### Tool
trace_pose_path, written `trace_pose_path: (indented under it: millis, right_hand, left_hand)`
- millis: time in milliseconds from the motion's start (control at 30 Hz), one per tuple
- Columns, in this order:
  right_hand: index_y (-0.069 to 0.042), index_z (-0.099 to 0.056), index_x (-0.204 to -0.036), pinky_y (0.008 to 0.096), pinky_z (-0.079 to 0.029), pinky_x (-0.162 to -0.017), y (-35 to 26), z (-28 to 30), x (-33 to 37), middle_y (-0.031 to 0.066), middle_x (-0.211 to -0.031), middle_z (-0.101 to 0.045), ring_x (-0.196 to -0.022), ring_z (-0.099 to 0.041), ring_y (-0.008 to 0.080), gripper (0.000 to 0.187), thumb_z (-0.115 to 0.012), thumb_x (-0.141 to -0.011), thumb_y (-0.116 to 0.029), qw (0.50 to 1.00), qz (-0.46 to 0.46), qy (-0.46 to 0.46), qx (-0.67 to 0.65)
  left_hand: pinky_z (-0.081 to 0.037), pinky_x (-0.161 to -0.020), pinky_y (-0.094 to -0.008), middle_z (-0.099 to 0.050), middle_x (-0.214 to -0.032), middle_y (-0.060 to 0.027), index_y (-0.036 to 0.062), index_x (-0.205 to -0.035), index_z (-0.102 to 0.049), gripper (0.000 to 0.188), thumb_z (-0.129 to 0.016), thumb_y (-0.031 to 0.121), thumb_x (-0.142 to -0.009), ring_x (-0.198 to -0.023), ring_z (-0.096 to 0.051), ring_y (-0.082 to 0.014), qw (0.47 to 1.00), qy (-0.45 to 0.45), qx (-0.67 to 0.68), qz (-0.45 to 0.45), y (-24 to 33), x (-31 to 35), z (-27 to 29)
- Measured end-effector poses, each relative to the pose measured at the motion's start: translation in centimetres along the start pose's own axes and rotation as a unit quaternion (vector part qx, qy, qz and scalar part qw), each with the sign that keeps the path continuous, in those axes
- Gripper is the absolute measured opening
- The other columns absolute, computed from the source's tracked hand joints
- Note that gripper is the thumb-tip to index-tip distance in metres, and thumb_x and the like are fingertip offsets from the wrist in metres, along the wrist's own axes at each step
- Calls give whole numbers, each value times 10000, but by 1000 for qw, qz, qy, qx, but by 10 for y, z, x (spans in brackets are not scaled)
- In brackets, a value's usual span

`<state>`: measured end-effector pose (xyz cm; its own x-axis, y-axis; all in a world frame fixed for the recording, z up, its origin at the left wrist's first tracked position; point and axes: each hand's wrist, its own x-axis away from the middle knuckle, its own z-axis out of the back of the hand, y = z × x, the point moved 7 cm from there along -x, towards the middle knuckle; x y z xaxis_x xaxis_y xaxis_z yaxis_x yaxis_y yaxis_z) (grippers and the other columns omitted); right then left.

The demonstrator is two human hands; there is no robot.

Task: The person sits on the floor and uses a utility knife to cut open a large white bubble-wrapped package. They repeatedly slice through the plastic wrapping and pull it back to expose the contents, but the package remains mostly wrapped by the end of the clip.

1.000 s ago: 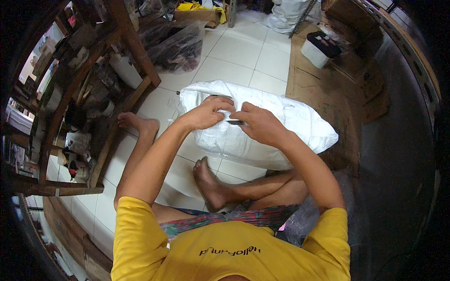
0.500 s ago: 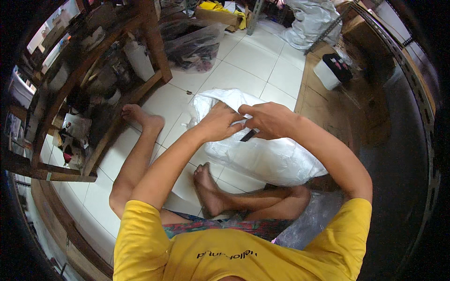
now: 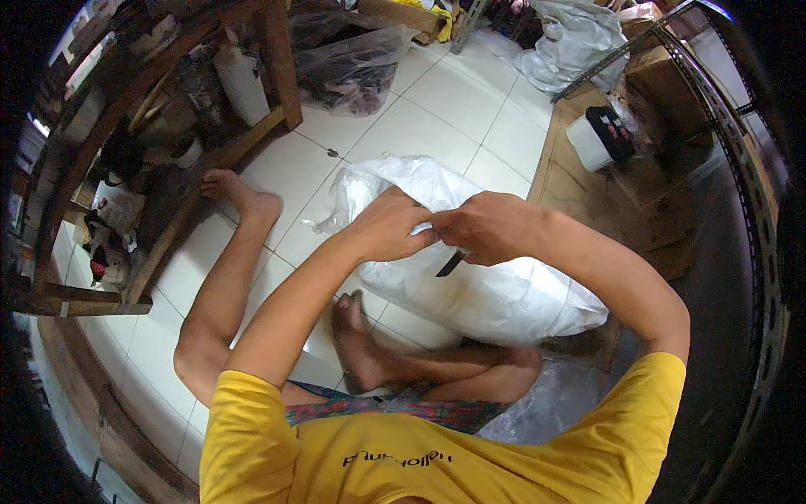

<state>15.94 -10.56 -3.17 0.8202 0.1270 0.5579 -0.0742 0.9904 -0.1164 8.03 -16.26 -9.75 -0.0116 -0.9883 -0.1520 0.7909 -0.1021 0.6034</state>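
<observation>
A bulging white plastic sack (image 3: 512,290) lies across the floor in front of my folded leg. My left hand (image 3: 388,225) is closed on the sack near its far edge, thumb and fingertips pinched together. Against those fingertips rests my right hand (image 3: 491,227), its fingers curled in. From beneath the right palm a flat black strip (image 3: 451,264) sticks out over the sack; its other end is hidden in the hand. Whatever lies between the meeting fingertips is too small to make out.
On the left stands a wooden rack (image 3: 285,76) crowded with items. A clear plastic bag (image 3: 353,80) with dark contents sits at the back. Flattened cardboard (image 3: 558,155) on the right carries a white tub with a black lid (image 3: 590,144). Another white sack (image 3: 579,42) is farther back.
The right hand has curled tighter and turned slightly, and more of the black strip shows. Fingertips of both hands stay together. The whole view has shifted a little.
</observation>
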Motion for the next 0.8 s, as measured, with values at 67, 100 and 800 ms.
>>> trace_pose_path:
  millis: [67,100,800]
  right_hand:
    - [-116,-613,-1207,484,-570,-791,7,-9,-2,145,-972,-710,-927,-699,359,327,-626,-889,-190,998,46,-28,19]
    - [-118,-617,-1206,483,-573,-803,7,-12,-3,142,-1006,-712,-951,-699,357,322,-625,-895,-201,996,70,-44,27]
    - [-116,-675,-1084,475,-559,-815,11,-20,4,126,-1064,-699,-957,-691,372,354,-707,-874,-399,997,49,-31,-42]
  left_hand:
    - [-436,-952,-513,-689,-1015,-218,137,-1179,-715,353,-596,306,-893,-1015,-611,-426,1000,7,12,-5,0,1,2]
    - [-437,-959,-512,-686,-1042,-225,130,-1175,-717,355,-594,305,-892,-1030,-609,-428,1000,14,22,-4,-2,1,1]
    - [-491,-888,-508,-716,-973,-167,127,-1066,-741,324,-625,384,-907,-965,-653,-404,995,92,17,-40,-9,6,2]
